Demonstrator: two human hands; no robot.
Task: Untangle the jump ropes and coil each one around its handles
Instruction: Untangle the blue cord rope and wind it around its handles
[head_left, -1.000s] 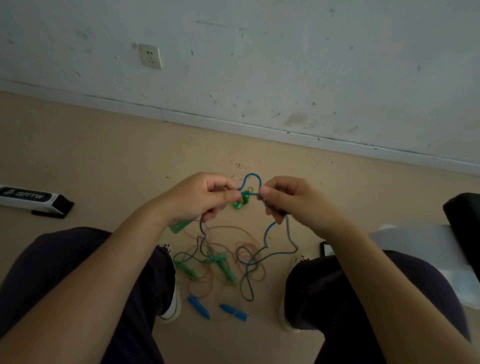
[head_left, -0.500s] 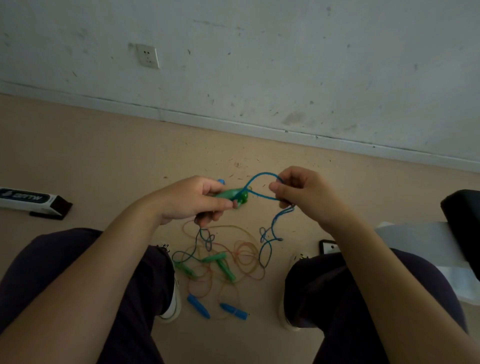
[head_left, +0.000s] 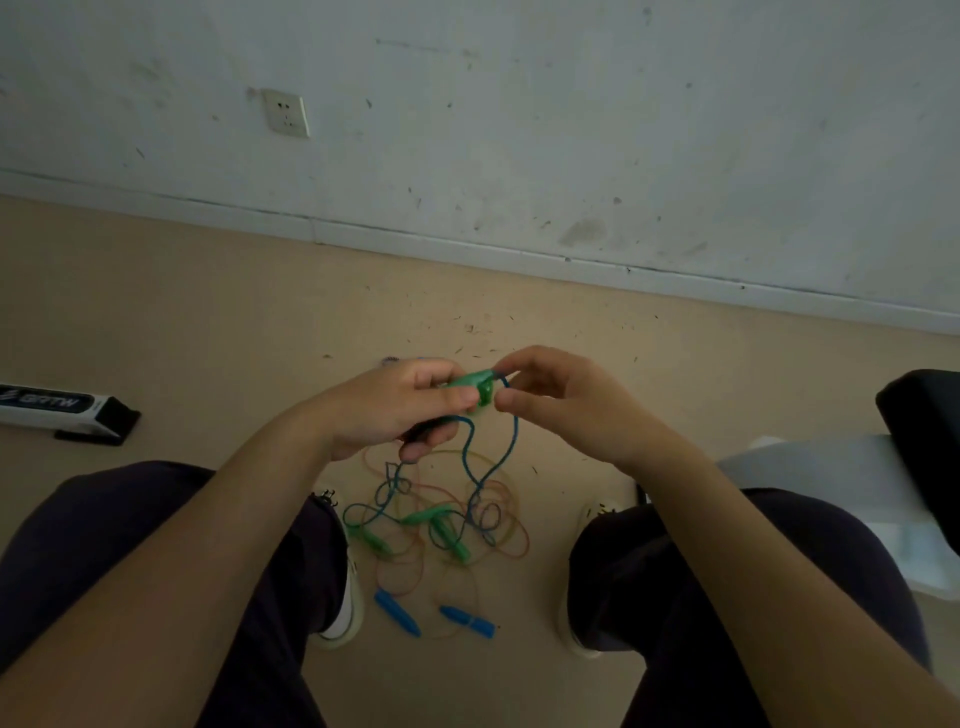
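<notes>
both hands (head_left: 400, 405) (head_left: 566, 405) pinch one green handle (head_left: 470, 387).

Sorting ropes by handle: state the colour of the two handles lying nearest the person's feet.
Blue: both handles, clearest in the head view.

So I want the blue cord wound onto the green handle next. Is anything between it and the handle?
Nothing visible at the handle: the left hand holds the green handle and the right hand pinches the blue cord right beside it. Lower down, the cord runs into the tangle on the floor, which may hold it back.
</notes>
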